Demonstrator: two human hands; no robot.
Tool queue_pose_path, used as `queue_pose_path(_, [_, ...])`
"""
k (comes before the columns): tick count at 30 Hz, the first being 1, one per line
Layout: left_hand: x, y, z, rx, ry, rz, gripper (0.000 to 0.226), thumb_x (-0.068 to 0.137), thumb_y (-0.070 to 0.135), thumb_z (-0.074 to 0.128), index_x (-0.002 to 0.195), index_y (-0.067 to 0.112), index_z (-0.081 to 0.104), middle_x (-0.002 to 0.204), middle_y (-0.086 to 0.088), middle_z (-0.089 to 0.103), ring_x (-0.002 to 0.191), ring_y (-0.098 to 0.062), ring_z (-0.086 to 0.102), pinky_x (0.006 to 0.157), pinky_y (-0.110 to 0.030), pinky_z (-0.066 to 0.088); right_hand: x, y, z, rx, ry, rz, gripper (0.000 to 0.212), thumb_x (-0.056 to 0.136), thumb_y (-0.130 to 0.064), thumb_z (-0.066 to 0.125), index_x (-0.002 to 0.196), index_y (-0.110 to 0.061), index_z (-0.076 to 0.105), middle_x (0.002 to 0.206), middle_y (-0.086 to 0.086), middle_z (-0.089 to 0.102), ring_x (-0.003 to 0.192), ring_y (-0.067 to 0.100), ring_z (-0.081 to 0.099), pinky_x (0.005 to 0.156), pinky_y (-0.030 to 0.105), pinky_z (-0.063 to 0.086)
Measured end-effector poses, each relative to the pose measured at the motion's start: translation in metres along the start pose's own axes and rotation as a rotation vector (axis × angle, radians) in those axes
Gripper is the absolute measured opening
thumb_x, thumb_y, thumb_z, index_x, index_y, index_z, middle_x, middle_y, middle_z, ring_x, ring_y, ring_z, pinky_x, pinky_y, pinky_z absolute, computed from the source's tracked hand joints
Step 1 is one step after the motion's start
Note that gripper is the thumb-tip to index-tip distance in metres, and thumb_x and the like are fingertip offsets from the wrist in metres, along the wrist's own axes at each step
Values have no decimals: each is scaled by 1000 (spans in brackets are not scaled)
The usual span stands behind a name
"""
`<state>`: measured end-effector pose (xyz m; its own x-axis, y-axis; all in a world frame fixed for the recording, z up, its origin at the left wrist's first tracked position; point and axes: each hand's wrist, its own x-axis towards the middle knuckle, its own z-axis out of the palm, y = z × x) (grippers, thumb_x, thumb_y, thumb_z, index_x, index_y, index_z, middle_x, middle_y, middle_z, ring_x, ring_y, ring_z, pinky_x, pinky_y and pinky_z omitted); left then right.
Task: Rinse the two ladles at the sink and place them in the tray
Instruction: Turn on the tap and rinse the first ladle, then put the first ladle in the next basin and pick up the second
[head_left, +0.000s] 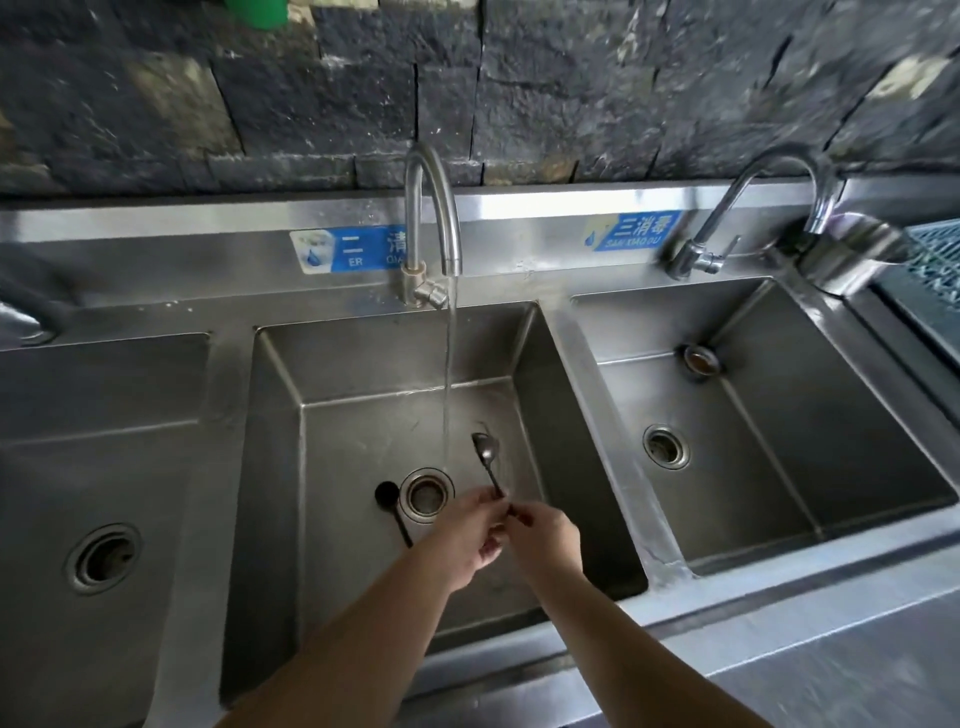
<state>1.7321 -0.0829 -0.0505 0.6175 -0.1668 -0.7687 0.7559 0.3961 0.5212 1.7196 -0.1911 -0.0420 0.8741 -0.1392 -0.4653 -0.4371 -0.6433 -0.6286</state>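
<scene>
Three steel basins sit side by side in one long steel sink unit (550, 312), backed by a wall (519, 78) of rough dark stone blocks. Both hands work over the middle basin (363, 364), whose floor is flat with a round drain (426, 493) just beyond the left hand (475, 535). Beyond the hands a curved steel tap (431, 208) pours a thin stream (448, 374) down to the basin floor. Two blue labels are stuck on the steel backsplash. To the right of the hands lies the right basin (769, 415) with its own drain and tap (753, 208); further right, a blue grid-like tray (935, 254) shows at the edge.

One ladle (488, 462), small, dark and thin-handled with an oval bowl, is pinched by its handle between the fingers of both hands; the right hand (545, 535) grips the handle end, and the bowl points away, just right of the stream. A second ladle (392, 506), black with a round bowl, lies on the basin floor left of the left hand, beside the drain.
</scene>
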Motion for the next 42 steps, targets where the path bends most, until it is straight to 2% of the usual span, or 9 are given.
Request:
queue_pose_path(4, [-5, 0, 6, 121, 23, 64, 12, 95, 7, 55, 94, 15, 64, 67, 0, 56, 52, -8, 47, 58, -23, 36, -7, 4, -14, 120, -36, 1, 17, 91, -23, 63, 85, -29, 77, 76, -5, 75, 76, 14, 70, 67, 30, 55])
queue_pose_path(10, [1, 4, 48, 317, 48, 185, 21, 94, 7, 60, 114, 6, 63, 74, -8, 59, 58, -13, 51, 52, -21, 38, 3, 23, -48, 245, 24, 61, 9, 84, -23, 65, 82, -27, 72, 72, -4, 73, 63, 9, 65, 49, 16, 42])
queue_pose_path(14, [26, 7, 103, 457, 36, 231, 17, 92, 12, 63, 109, 13, 64, 78, -8, 61, 61, -11, 55, 51, -18, 45, 29, 45, -96, 306, 54, 102, 7, 79, -24, 65, 80, -25, 71, 64, -1, 71, 58, 16, 62, 56, 32, 48])
queue_pose_path(19, [80, 0, 188, 594, 13, 293, 8, 88, 9, 69, 95, 13, 70, 59, 0, 61, 44, -5, 55, 41, -17, 45, 83, 91, -176, 332, 104, 124, 17, 74, -29, 65, 66, -40, 76, 48, -6, 65, 47, 12, 56, 52, 31, 45])
queue_pose_path(22, [119, -9, 244, 674, -8, 294, 5, 87, 3, 68, 90, 5, 72, 45, 5, 56, 33, -3, 46, 37, -17, 42, 126, 128, -220, 390, 100, 165, 11, 68, -24, 65, 66, -21, 75, 46, 1, 59, 46, 18, 50, 53, 34, 40])
queue_pose_path(30, [239, -57, 342, 1067, -30, 275, 13, 83, 8, 62, 78, 5, 74, 63, -18, 61, 62, -21, 55, 54, -33, 38, 257, 238, -264, 397, 6, 469, 32, 77, -4, 68, 49, -17, 73, 46, 4, 62, 45, 18, 58, 51, 30, 56])
queue_pose_path(32, [268, -70, 344, 1212, 12, 243, 21, 79, 29, 62, 85, 15, 77, 72, -9, 72, 69, -18, 62, 61, -32, 45, 281, 259, -257, 349, -61, 526, 28, 79, -3, 69, 53, -12, 68, 53, 8, 64, 49, 23, 61, 61, 39, 59])
queue_pose_path(35, [307, -95, 341, 1196, 36, 138, 16, 82, 10, 64, 87, 18, 76, 67, 2, 64, 64, -9, 55, 47, -11, 36, 310, 284, -239, 279, -173, 580, 22, 82, -2, 67, 64, -14, 63, 61, 7, 63, 50, 18, 60, 56, 30, 57])
queue_pose_path(42, [364, -139, 317, 1317, 148, 51, 15, 73, 22, 74, 87, 17, 77, 94, -4, 76, 93, -21, 69, 74, -25, 47, 341, 320, -205, 239, -265, 684, 12, 88, 0, 61, 95, -9, 66, 97, 18, 70, 58, 18, 61, 36, 19, 47])
